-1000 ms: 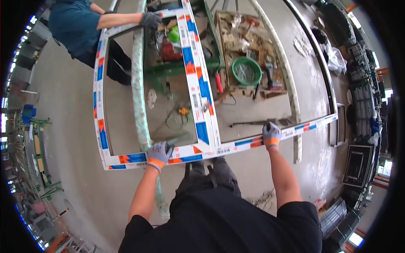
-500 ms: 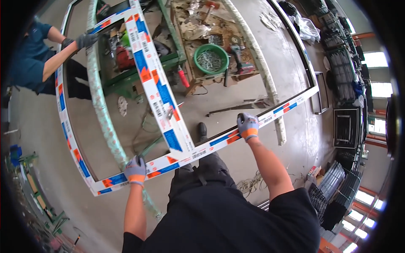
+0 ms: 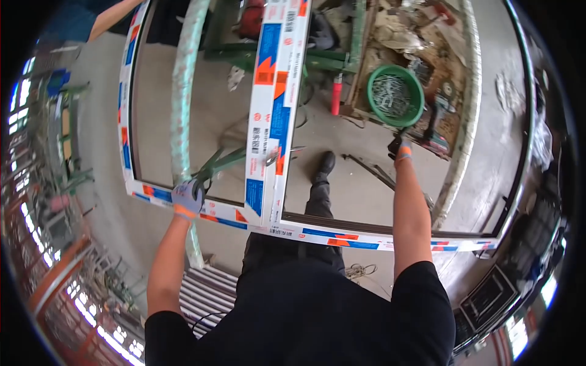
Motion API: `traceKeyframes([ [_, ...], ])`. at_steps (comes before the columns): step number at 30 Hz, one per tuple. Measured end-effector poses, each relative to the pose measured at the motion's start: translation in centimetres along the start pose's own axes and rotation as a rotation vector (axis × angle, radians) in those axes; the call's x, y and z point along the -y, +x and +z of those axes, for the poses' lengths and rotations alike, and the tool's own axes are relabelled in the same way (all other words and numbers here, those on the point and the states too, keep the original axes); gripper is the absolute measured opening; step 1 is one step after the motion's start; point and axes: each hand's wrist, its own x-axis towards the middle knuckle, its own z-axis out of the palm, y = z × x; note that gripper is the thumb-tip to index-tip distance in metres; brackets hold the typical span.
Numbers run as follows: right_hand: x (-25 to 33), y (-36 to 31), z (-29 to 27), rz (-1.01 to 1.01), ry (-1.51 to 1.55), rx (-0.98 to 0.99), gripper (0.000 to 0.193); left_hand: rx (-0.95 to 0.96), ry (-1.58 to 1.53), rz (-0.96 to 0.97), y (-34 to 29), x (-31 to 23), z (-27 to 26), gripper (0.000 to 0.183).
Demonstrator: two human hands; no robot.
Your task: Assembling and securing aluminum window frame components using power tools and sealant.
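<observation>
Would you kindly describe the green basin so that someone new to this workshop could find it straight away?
Start from the big white window frame taped in blue and orange. Beyond its right side lies a cluttered wooden pallet, just past the right hand. The green basin sits on it: the only round, bright green thing there, filled with grey metal fittings.

Open bays inside the white plastic window frame with blue and orange film (image 3: 268,110) give free passage either side of its centre bar. Pale green curved pipe (image 3: 181,104) crosses the left bay. Bare concrete floor (image 3: 360,183) below is open around the black shoe (image 3: 323,166). Green round basin of metal parts (image 3: 395,95), red canister (image 3: 336,100) and a cluttered wooden pallet (image 3: 427,36) block the far right.
</observation>
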Motion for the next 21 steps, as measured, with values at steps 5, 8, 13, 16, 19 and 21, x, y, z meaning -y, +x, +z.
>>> traceKeyframes([
  [5, 3.6, -6.0, 1.5, -0.187, 0.305, -0.148, 0.017, 0.103, 0.006, -0.065, -0.1, -0.2, -0.9, 0.033],
  [8, 4.3, -8.4, -1.3, -0.271, 0.29, -0.25, 0.016, 0.081, -0.026, -0.024, 0.3, -0.6, 0.2, 0.033],
  [13, 0.9, -14.4, -0.7, -0.464, 0.275, -0.309, 0.018, 0.063, 0.011, -0.037, -0.8, 0.7, -0.5, 0.033],
  [16, -1.7, -16.6, -1.1, -0.52, 0.206, -0.383, 0.022, 0.056, -0.021, -0.027, -1.8, 1.4, -0.6, 0.033],
  [19, -2.9, -19.7, -1.3, -0.617, -0.022, -0.598, 0.023, 0.064, -0.062, -0.005, -3.1, 2.5, -0.2, 0.034],
  [21, -3.5, -22.0, -1.9, -0.707, -0.41, -0.907, 0.023, -0.008, -0.052, 0.024, -4.0, 3.2, 0.6, 0.036],
])
